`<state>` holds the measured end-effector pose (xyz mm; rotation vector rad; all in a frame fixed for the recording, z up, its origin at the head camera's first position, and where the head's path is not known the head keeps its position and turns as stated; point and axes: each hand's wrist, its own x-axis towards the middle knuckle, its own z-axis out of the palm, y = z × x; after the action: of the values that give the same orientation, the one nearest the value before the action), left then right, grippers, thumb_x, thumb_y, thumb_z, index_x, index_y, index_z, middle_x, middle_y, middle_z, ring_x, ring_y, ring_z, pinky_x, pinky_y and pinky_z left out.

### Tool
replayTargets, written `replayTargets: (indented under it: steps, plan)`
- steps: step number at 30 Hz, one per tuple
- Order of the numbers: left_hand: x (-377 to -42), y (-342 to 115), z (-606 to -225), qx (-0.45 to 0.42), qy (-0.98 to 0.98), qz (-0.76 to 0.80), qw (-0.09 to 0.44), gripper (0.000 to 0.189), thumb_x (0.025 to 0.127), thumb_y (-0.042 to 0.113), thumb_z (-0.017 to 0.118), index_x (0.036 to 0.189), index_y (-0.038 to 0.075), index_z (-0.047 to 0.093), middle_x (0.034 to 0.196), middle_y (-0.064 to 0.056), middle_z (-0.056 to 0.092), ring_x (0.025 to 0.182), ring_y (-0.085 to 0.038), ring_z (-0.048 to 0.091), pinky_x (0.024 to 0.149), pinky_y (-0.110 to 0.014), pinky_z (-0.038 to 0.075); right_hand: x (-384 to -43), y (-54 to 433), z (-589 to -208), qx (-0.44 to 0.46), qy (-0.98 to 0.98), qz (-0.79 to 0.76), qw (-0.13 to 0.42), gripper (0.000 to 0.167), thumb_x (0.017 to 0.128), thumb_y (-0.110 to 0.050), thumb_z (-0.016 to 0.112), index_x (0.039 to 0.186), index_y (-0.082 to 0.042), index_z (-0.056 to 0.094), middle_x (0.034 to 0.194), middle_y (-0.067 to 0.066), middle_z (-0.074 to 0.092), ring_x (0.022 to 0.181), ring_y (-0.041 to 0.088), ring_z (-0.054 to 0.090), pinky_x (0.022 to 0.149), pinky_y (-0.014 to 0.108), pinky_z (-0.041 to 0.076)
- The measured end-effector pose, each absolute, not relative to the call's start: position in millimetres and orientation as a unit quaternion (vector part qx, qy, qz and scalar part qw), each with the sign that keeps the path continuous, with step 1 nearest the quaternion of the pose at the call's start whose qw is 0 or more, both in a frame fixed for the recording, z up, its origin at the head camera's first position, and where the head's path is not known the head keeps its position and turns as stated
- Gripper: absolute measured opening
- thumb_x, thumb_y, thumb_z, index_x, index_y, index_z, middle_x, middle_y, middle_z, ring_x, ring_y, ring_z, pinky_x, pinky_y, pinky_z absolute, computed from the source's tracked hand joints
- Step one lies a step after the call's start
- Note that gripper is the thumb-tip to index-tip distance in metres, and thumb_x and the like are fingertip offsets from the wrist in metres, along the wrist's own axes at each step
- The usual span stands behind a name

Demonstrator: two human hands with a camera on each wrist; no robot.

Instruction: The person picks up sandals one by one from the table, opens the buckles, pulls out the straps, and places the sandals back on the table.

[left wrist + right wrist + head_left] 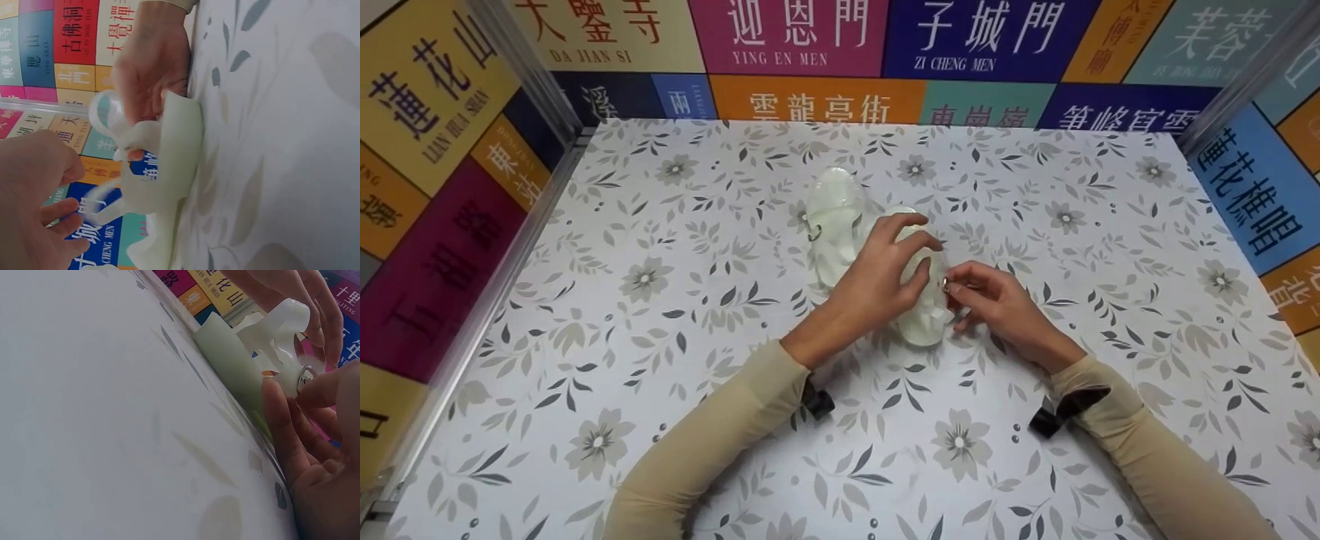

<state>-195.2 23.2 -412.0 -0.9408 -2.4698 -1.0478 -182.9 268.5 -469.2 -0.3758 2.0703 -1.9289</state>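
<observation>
A pale whitish-green sandal (924,330) stands on its sole under and between the two hands. My right hand (1006,309) is at its right side, pinching the strap by a small round metal buckle (305,378) between thumb and fingers. Over the sandal hovers my left hand (885,271), its fingers loosely bent. In the left wrist view that hand's fingertips (70,205) are close beside a looped strap (107,211), with nothing gripped. The matching sandal (837,191) lies just left and farther back, its own buckle (814,231) facing left.
A floral-patterned white tabletop (720,420) spreads around the sandals. Colourful panels with printed characters (810,37) stand along the back and both sides. Each wrist carries a dark strap-on device (819,403) over a beige sleeve (712,442).
</observation>
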Motion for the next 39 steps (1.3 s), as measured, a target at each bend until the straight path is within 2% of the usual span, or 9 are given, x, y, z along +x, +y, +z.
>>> replayTargets:
  steps: [3,8,11,17,22,25,29,35,39]
  plan:
    - [-192,23,-408,-0.307,-0.870,-0.360,0.141,0.018,0.103,0.009,0.067,0.120,0.009,0.074,0.145,-0.015,0.061,0.131,-0.034,0.061,0.113,-0.040,0.053,-183,269,-468,-0.122,0.723,-0.665,0.142,0.039,0.107,-0.021,0.071,0.134,0.005,0.061,0.112,0.010,0.067,0.078,0.017,0.071,0.067,0.035,0.067]
    - [-183,23,-409,-0.268,-0.905,-0.320,0.079,0.028,0.102,0.014,0.070,0.127,0.001,0.069,0.137,-0.021,0.063,0.118,-0.036,0.068,0.105,-0.043,0.057,-182,268,-468,-0.111,0.724,-0.667,0.138,0.042,0.105,-0.021,0.074,0.136,0.003,0.057,0.141,0.012,0.062,0.096,0.017,0.074,0.079,0.042,0.069]
    - [-186,27,-425,-0.253,-0.920,-0.292,0.062,0.034,0.101,0.020,0.071,0.130,0.002,0.065,0.129,-0.021,0.064,0.107,-0.036,0.070,0.097,-0.048,0.060,-182,268,-469,-0.109,0.727,-0.664,0.135,0.047,0.105,-0.020,0.075,0.142,0.000,0.056,0.149,0.013,0.057,0.104,0.019,0.075,0.082,0.043,0.069]
    - [-182,29,-427,-0.241,-0.925,-0.292,0.025,0.039,0.104,0.022,0.068,0.135,0.001,0.057,0.111,-0.022,0.072,0.094,-0.038,0.075,0.080,-0.051,0.063,-182,267,-468,-0.112,0.740,-0.651,0.131,0.057,0.104,-0.021,0.076,0.154,-0.008,0.052,0.157,0.014,0.056,0.115,0.021,0.075,0.081,0.040,0.068]
    - [-194,33,-449,-0.233,-0.925,-0.298,0.034,0.044,0.102,0.026,0.070,0.135,0.003,0.053,0.115,-0.017,0.069,0.091,-0.032,0.074,0.077,-0.046,0.063,-181,266,-465,-0.111,0.754,-0.634,0.128,0.064,0.104,-0.024,0.076,0.161,-0.012,0.049,0.167,0.010,0.050,0.110,0.018,0.075,0.078,0.037,0.068]
    - [-188,32,-438,-0.214,-0.931,-0.295,0.018,0.045,0.102,0.027,0.071,0.133,0.001,0.050,0.119,-0.021,0.061,0.092,-0.034,0.070,0.080,-0.049,0.062,-181,266,-465,-0.112,0.765,-0.622,0.122,0.065,0.104,-0.025,0.075,0.162,-0.012,0.048,0.168,0.009,0.049,0.112,0.016,0.075,0.081,0.032,0.066]
    - [-178,30,-419,-0.208,-0.935,-0.287,-0.008,0.041,0.106,0.028,0.068,0.130,-0.002,0.051,0.103,-0.023,0.067,0.087,-0.037,0.071,0.074,-0.051,0.061,-180,268,-465,-0.113,0.784,-0.599,0.117,0.066,0.105,-0.029,0.075,0.163,-0.013,0.047,0.165,0.009,0.053,0.117,0.015,0.074,0.088,0.025,0.063]
    - [-176,28,-410,-0.216,-0.928,-0.299,-0.045,0.036,0.109,0.028,0.066,0.130,0.000,0.058,0.092,-0.016,0.073,0.078,-0.028,0.071,0.061,-0.038,0.056,-178,267,-465,-0.137,0.793,-0.582,0.115,0.067,0.106,-0.031,0.073,0.166,-0.020,0.044,0.165,0.004,0.053,0.122,0.019,0.072,0.098,0.021,0.059]
    - [-176,29,-412,-0.217,-0.926,-0.308,-0.036,0.040,0.108,0.027,0.067,0.135,-0.001,0.058,0.095,-0.018,0.075,0.080,-0.027,0.073,0.063,-0.037,0.058,-176,265,-465,-0.149,0.789,-0.587,0.107,0.070,0.104,-0.027,0.075,0.166,-0.020,0.043,0.166,0.003,0.053,0.122,0.021,0.070,0.102,0.020,0.057]
